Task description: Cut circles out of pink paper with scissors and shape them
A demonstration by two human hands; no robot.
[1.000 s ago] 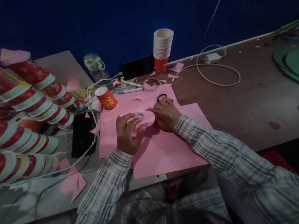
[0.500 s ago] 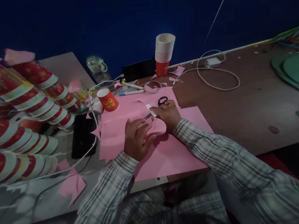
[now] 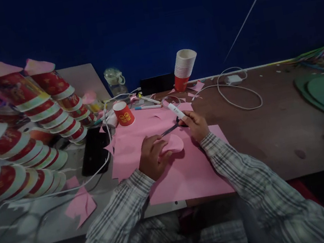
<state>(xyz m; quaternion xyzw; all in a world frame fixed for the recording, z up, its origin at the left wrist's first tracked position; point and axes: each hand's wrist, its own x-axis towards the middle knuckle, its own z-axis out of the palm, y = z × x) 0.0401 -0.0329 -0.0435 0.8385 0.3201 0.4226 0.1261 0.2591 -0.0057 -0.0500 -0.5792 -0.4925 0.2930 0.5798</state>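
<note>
My left hand point(image 3: 155, 158) is closed on a curved, rounded piece of pink paper point(image 3: 175, 143), its fingers along the left side. Pinched in my right hand point(image 3: 196, 125) is a short white tube that looks like a glue stick point(image 3: 176, 110), its upper end tilted to the left. Between the two hands lie scissors point(image 3: 171, 129), blades toward my left hand and handles partly hidden by my right. Beneath everything are pink paper sheets point(image 3: 190, 181).
Left stand tall stacks of red-and-white cups point(image 3: 35, 107) with pink tops, and a black phone point(image 3: 94, 151). Behind are a red cup point(image 3: 124, 114), a bottle point(image 3: 116, 83), a tape roll point(image 3: 170, 98) and stacked paper cups point(image 3: 184, 66). A white cable point(image 3: 260, 103) loops at right.
My right hand has lifted the white tube away from the curved paper, up and to the right. My left hand keeps hold of the paper. The view has shifted slightly.
</note>
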